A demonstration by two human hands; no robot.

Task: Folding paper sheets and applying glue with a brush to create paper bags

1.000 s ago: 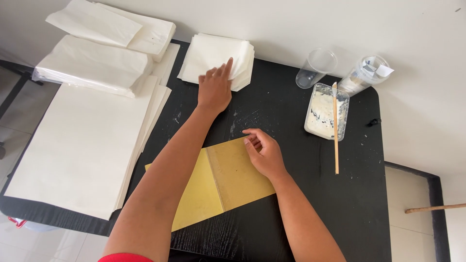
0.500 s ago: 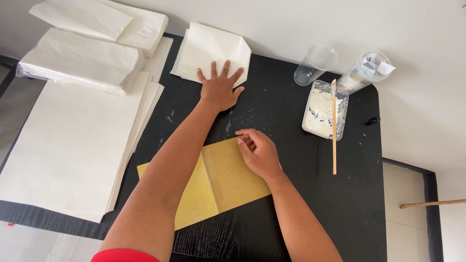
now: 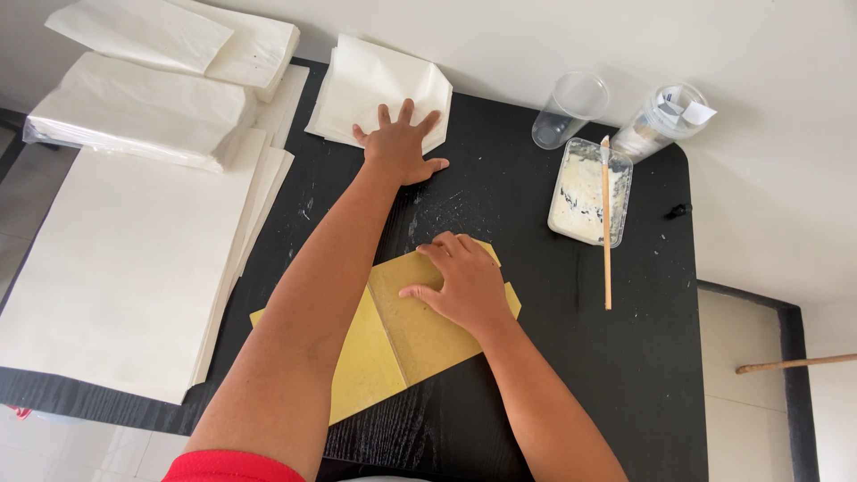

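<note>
A yellow sheet of paper point(image 3: 393, 344), matte and folded along a sharp crease so that one flap lies over the other, rests flat on the black surface point(image 3: 616, 375) near its front edge. The right hand point(image 3: 464, 284) lies on the sheet's far end, palm down, fingers curled loosely and pressing the folded flap; this grip pins the paper rather than closing around it. The sheet runs from under that hand back toward the person, its lower corner passing beneath the left forearm.

The left hand point(image 3: 400, 145) is stretched well forward, fingers spread wide and flat, with the fingertips resting on the near edge of a small stack of folded white paper point(image 3: 375, 85) at the surface's back edge. It encloses nothing; the grip is fully open and only touches the stack from above.

The surface has a dark wood-grain texture, flecked with dried white smears between the two hands. To the right stands a clear rectangular plastic tub point(image 3: 585, 192) smeared with white paste, with a thin wooden stick point(image 3: 607, 232) lying across it and reaching onto the surface. Behind the tub are two clear plastic cups point(image 3: 569, 112), one holding scraps of paper. To the left lie large white paper sheets point(image 3: 116, 268) in an overlapping pile, with wrapped bundles of white paper bags point(image 3: 134, 112) above them.
</note>
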